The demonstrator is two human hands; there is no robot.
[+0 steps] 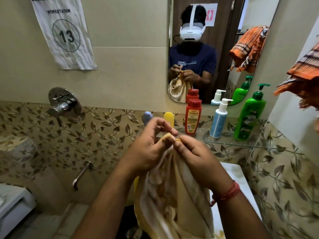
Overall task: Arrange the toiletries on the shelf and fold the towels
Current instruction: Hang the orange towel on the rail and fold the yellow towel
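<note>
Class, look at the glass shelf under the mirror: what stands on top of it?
On the glass shelf stand a green pump bottle, a white pump bottle and a red bottle. The left hand hides the bases of a yellow bottle and a blue-grey item.

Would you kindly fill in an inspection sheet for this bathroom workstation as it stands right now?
Surface: glass shelf under the mirror, fixed to leaf-patterned tiles.
Job's things: red bottle, white-and-blue pump bottle and green pump bottle stand upright on the shelf; a yellow bottle and a blue-grey item are partly hidden behind the hands. Beige towel hangs bunched from both hands.
Clutter: orange striped towel draped at right.
Grippers: left hand and right hand pinch the towel's top edge.
Cables: nothing seen.
Surroundings: chrome tap mixer, spout, workstation 13 sign.
</note>
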